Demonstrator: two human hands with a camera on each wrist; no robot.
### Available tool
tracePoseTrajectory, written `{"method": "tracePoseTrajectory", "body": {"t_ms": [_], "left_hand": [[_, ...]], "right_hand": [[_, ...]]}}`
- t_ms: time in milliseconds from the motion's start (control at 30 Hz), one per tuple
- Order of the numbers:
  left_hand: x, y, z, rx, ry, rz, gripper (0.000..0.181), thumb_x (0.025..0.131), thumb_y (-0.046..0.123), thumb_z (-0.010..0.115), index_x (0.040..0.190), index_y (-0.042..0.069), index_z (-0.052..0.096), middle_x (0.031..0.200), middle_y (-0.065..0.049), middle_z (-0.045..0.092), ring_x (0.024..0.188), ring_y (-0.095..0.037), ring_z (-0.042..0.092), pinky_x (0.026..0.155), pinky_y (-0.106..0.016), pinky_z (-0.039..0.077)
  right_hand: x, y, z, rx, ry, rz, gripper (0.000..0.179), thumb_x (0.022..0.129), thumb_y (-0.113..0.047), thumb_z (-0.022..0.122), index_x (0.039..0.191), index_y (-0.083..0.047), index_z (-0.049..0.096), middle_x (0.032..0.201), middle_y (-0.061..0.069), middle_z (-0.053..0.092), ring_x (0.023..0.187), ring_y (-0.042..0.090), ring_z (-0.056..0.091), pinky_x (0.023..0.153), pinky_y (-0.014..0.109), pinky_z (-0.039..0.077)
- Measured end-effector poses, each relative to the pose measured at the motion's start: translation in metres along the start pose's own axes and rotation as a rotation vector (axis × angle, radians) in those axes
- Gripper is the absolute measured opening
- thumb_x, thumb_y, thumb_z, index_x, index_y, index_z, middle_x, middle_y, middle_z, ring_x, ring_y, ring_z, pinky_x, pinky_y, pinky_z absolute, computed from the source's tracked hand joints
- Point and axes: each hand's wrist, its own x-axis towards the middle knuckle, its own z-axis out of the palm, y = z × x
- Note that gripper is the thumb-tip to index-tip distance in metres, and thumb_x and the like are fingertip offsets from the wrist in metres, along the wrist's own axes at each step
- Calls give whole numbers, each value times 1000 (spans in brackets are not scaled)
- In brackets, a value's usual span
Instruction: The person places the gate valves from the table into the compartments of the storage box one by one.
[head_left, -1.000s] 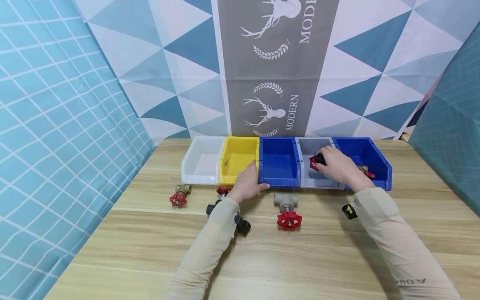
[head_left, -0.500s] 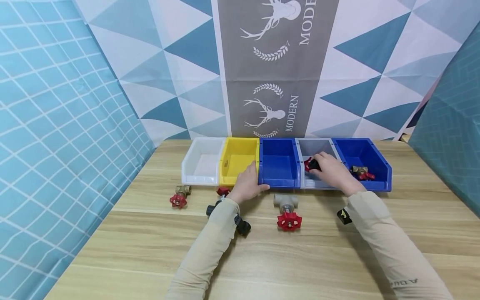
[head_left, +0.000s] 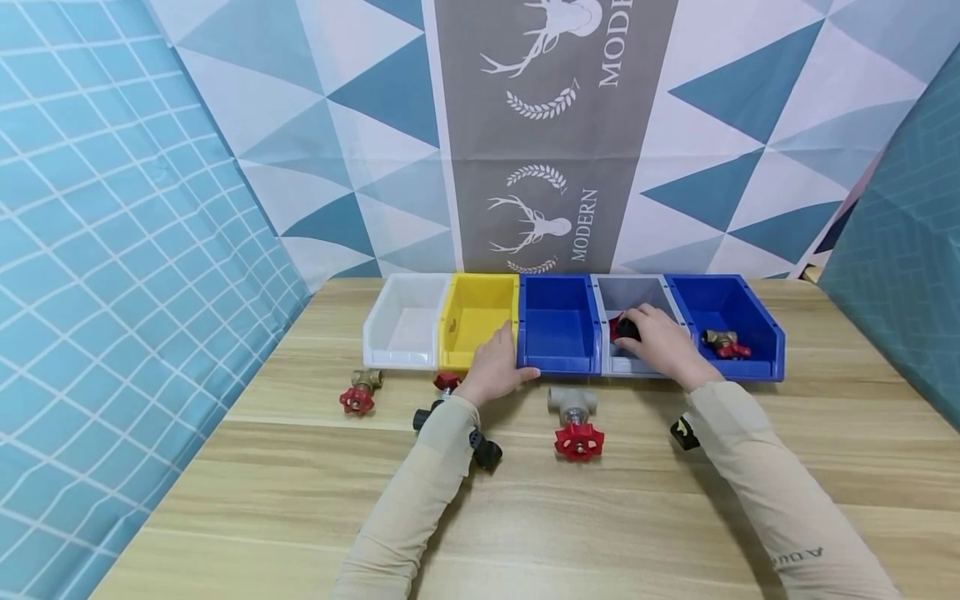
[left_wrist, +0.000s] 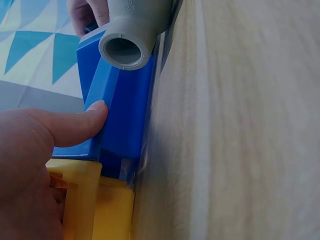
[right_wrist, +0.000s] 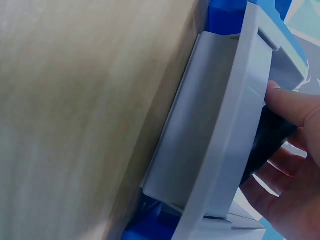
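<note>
My left hand (head_left: 495,367) is at the front corner where the yellow bin (head_left: 480,312) meets the middle blue bin (head_left: 557,333). Its thumb (left_wrist: 82,125) lies along the blue bin's front lip, and the fingers reach over the yellow edge. Inside the grey bin (head_left: 615,364), my right hand (head_left: 662,337) grips a black valve (head_left: 627,330) with a red handle (head_left: 613,327). In the right wrist view, the valve's dark body (right_wrist: 267,142) shows between thumb and fingers behind the bin's front lip; the bin hides its lower part.
A brass valve (head_left: 722,340) lies in the right blue bin (head_left: 776,350). At far left stands a white bin (head_left: 401,333). In front are a brass valve (head_left: 358,393), a grey valve (head_left: 576,423), a black valve (head_left: 487,452) partly behind my left sleeve, and a black piece (head_left: 684,433) by my right sleeve.
My right hand has moved slightly left and lower into the grey bin with the black valve. The brass valve in the right blue bin shows more fully. My left hand has not moved.
</note>
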Motion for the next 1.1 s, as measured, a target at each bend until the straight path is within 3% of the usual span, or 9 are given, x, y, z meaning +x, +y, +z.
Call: {"method": "tracePoseTrajectory", "body": {"t_ms": [633, 900, 1100], "left_hand": [[0, -1, 1, 13, 20, 22, 95, 79, 41, 67, 143, -2, 12, 144, -19, 30, 130, -30, 34, 109, -43, 25], [1, -1, 1, 20, 22, 18, 95, 79, 43, 67, 143, -1, 12, 144, -18, 30, 129, -30, 35, 109, -43, 25], [1, -1, 2, 9, 16, 13, 95, 79, 42, 66, 143, -1, 12, 145, -18, 29, 131, -30, 33, 109, -43, 24]], "right_hand": [[1, -2, -1, 26, -19, 21, 45, 83, -21, 66, 121, 1, 54, 115, 23, 50, 100, 38, 51, 87, 54, 44], [4, -3, -1, 35, -99, 51, 45, 87, -19, 61, 127, -3, 50, 125, 25, 44, 108, 43, 48, 89, 59, 40], [6, -4, 0, 11, -107, 32, 44, 86, -13, 60, 127, -1, 50, 123, 27, 45, 106, 42, 49, 89, 58, 41]]}}
